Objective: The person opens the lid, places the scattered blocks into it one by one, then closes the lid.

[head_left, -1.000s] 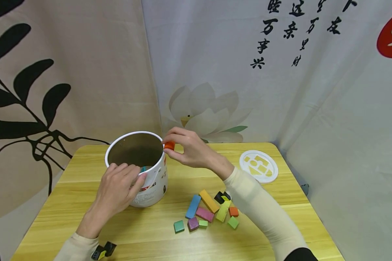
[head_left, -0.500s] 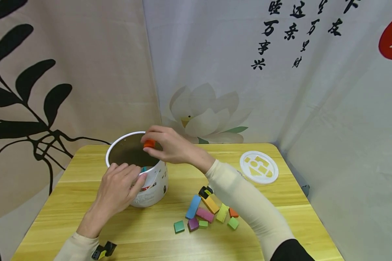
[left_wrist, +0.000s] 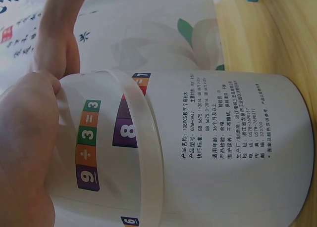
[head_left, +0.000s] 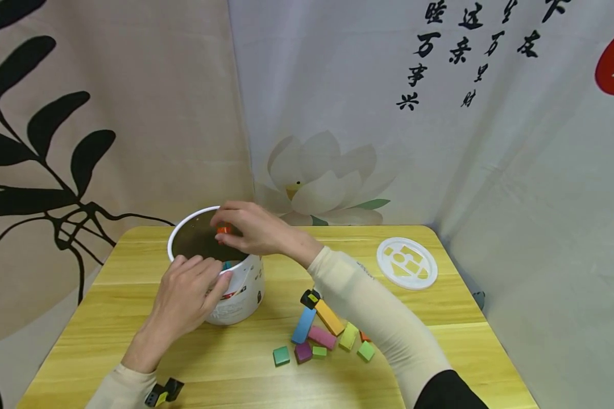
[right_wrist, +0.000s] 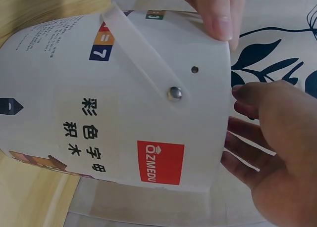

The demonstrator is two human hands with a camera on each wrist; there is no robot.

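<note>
The right hand (head_left: 253, 227) pinches a small red-orange block (head_left: 223, 230) between thumb and fingers, over the mouth of a white bucket (head_left: 243, 295) and inside the line of its rim. The left hand (head_left: 189, 295) holds the near side of that rim, fingers hooked over the edge and thumb on the outer wall. A bit of blue (head_left: 227, 265) shows inside the bucket, just beyond the left hand; what it belongs to is hard to tell. The bucket stands upright, with a pale strap handle (left_wrist: 143, 148) lying against its printed side and fixed by a metal rivet (right_wrist: 175, 93); near the rivet is a red QZMEDU label (right_wrist: 161, 162).

To the right of the bucket, loose blocks lie close together on the wooden counter (head_left: 225, 375): blue (head_left: 303, 325), amber, pink (head_left: 322, 337), purple (head_left: 303, 353), yellow-green and several small green ones, plus an orange one partly hidden by the right sleeve (head_left: 378, 318). Farther right, well apart from the blocks, a round white lid (head_left: 407, 263) with shaped cutouts lies flat. Behind the counter hangs a pale cloth (head_left: 327, 85) printed with dark leaves, a lotus and black characters.
</note>
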